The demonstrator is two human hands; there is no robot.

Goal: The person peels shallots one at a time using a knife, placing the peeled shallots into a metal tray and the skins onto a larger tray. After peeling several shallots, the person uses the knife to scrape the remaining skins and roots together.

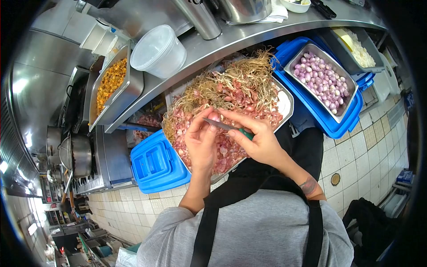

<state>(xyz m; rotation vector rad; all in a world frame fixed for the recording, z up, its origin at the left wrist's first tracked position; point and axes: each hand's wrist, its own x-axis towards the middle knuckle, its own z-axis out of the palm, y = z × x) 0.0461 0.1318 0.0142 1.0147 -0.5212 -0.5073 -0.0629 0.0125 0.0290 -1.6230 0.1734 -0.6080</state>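
While the left hand point(201, 141) pinches a small onion point(215, 116) between its thumb and fingers, the right hand point(257, 140) has its fingers closed around the green handle of a knife point(222, 125). The blade points toward the left hand and lies across the near side of the onion. The tips of the right hand's fingers also come close to the onion, but whether they touch it I cannot tell.

The onion is up over a large metal tray point(291, 106), held above a wide heap of loose reddish skins point(227, 156) and unpeeled bulbs. Dry, stringy roots point(200, 95) cover the far part of that tray.

To the right, a metal pan point(292, 71) of peeled purple onions point(321, 80) sits on a blue lid point(329, 129), and beyond it a gray tub point(378, 69) holds white pieces point(362, 55). Another blue lid point(155, 163) lies beside the large tray on the left. On the steel counter point(240, 33), a clear plastic tub point(159, 52) stands near a deep metal pan point(133, 91) filled with orange-brown food point(112, 80).
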